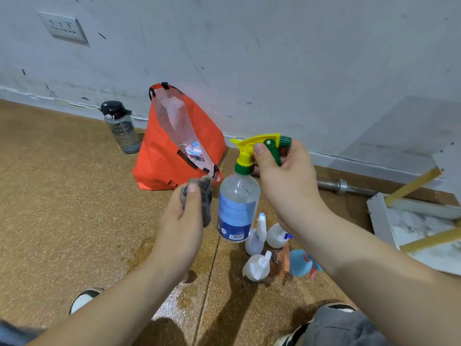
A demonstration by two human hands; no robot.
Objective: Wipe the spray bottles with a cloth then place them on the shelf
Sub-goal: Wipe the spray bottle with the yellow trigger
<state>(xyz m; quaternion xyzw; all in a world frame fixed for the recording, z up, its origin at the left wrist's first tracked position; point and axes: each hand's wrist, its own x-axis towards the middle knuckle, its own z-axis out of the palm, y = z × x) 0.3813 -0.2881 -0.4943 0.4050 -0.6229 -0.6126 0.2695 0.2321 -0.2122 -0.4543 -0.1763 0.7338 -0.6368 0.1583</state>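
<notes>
— Speckled brown floor (pixel 62 196) under a scuffed white wall (pixel 274 58); where are the hands?

— Right hand (pixel 282 181) raised, fingers curled round the yellow-and-green trigger of a clear plastic spray bottle (pixel 237 208) hanging upright below it; left hand (pixel 182 221) just beside the bottle, clutching a crumpled grey cloth (pixel 205 196); small white and blue spray bottles (pixel 259 245) beneath the right wrist.

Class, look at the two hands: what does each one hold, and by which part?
The right hand grips the clear spray bottle by its yellow and green trigger head. The left hand holds a dark cloth bunched in its fingers.
</notes>
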